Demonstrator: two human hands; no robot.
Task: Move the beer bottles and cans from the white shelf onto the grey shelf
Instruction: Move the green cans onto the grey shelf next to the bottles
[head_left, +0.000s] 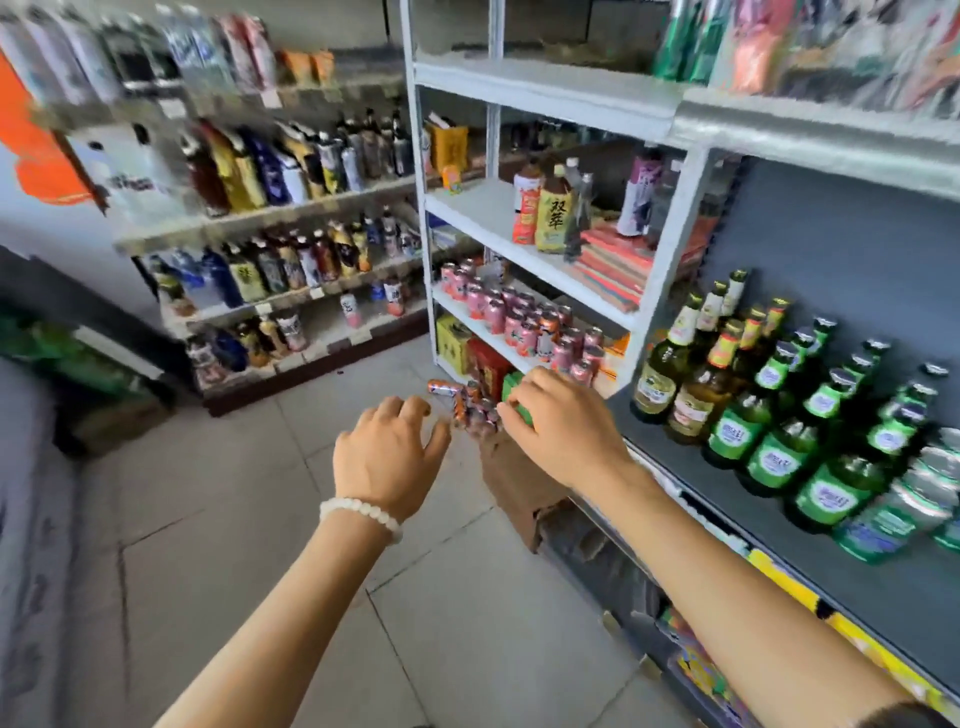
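Reaching: both bare arms stretch forward over the tiled floor (249, 519) of a small shop, the left hand (387, 457) and right hand (561, 426) held in the air near a cluster of cans (475, 410).
Hidden or unclear: motion blur smears the whole head view; the fingertips of the right hand are turned away, so whether they touch the cans by the floor cannot be told. That cluster is partly covered by the hands, and its count is unreadable.
Left hand: fingers (410, 408) spread and relaxed, grasping nothing; a white bead bracelet (361, 514) circles the wrist.
Right hand: fingers loosely bent, nothing visibly grasped.
Task items: pink and orange cans (524, 322) stand packed on a lower board of the white shelf (670, 260); beer bottles (779, 415), brown and green, stand in rows on the grey shelf (857, 582) to the right.
Surface: pale floor tiles with dark joints; a brown cardboard box (514, 483) sits at the foot of the grey shelf.
Room: further racks of drinks (291, 218) line the back wall; tea bottles (545, 208) and stacked folded cloths occupy a higher white board.
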